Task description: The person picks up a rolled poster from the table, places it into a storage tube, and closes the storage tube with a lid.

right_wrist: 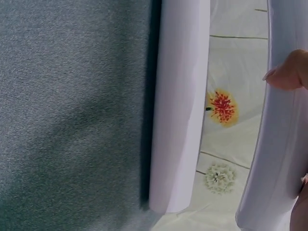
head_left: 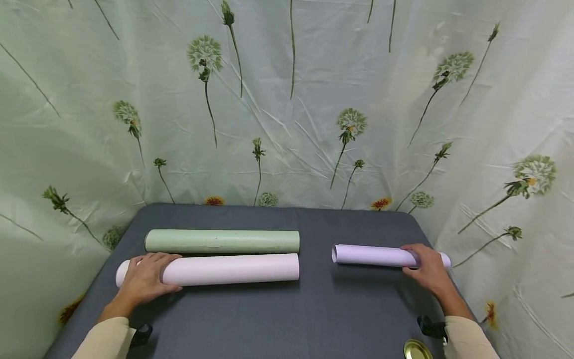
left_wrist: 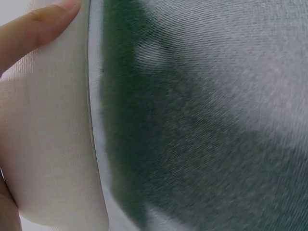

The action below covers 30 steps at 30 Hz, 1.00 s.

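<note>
Three paper rolls are in the head view. My left hand [head_left: 147, 277] grips the pale pink roll [head_left: 233, 269] near its left end, fingers over the top and thumb along the near side. Its thumb [left_wrist: 41, 29] presses on that roll in the left wrist view. Directly behind lies a pale green roll [head_left: 224, 242], parallel to the pink one. On the right, my right hand [head_left: 427, 268] holds a thinner lilac roll [head_left: 372, 255] near its right end, with a shadow on the table below. Its open left end faces the middle.
The dark grey table [head_left: 251, 324] ends at the back against a curtain [head_left: 287, 124] printed with dandelions. A round gold-coloured lid or tin [head_left: 417, 350] sits at the front right, near my right wrist. Dark straps are on both wrists.
</note>
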### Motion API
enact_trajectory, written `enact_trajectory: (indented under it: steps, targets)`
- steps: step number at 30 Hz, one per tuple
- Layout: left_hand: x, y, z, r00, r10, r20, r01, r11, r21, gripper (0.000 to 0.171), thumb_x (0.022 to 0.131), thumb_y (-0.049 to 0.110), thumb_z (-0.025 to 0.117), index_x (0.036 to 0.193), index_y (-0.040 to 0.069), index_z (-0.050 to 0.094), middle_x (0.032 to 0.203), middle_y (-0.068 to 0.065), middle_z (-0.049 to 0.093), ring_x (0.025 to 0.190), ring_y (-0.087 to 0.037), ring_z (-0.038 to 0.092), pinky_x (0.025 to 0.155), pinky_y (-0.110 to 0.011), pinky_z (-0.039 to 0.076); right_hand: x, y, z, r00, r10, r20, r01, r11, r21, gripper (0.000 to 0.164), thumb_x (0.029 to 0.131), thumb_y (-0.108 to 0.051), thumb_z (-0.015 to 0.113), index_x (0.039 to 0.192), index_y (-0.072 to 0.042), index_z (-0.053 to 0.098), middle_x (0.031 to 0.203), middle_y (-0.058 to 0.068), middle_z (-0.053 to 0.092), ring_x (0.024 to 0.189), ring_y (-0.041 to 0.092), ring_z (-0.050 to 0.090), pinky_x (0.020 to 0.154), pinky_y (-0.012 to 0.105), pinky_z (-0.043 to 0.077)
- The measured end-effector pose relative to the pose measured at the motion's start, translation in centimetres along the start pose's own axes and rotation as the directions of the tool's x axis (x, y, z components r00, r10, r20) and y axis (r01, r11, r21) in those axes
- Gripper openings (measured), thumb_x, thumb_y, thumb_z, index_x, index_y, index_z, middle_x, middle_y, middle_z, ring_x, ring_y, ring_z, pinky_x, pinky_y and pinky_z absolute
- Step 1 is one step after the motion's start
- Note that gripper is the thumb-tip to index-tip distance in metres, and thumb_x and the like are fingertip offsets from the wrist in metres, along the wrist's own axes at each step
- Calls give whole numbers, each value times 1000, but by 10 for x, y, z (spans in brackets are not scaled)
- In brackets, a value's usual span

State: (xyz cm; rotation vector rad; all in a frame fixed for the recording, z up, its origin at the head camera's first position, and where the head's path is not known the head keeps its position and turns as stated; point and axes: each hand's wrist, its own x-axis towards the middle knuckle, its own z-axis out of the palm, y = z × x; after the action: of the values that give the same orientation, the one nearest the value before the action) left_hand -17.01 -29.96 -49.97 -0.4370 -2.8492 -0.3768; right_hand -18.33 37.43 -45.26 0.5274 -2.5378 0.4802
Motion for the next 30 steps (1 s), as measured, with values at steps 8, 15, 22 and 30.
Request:
enact_trajectory:
  steps: [8,15,22,30]
  targets:
    - [5,7,-11,999,28,-34,-28,999,25,74,56,50,87,117,14,66,110,-13,66,102,-39,57,84,-61,33,5,-4,-8,1000,-13,13,13,1000,4,49,53,4,84,99,3,68,94,19,65,82,38,61,70,51,43]
    - [10,10,-24,996,46,-81,-44,999,24,72,55,45,88,115,13,66,107,-11,66,99,-39,58,83,-61,31,14,-8,-12,999,-36,-13,37,998,43,49,55,3,82,102,3,67,96,19,66,85,38,60,73,50,41]
    - [12,13,-33,993,64,-99,-62,998,23,71,56,44,88,116,14,65,108,-13,65,101,-40,56,84,-61,30,20,-16,-15,998,-45,-34,47,997,60,50,53,5,83,100,4,66,95,19,67,85,37,59,75,46,39]
    - [13,14,-45,990,86,-113,-81,996,47,72,55,45,88,116,14,64,109,-13,64,101,-39,56,83,-61,31,24,-21,-12,996,-82,-43,85,995,51,49,54,2,83,100,2,66,94,18,67,85,36,59,74,48,38]
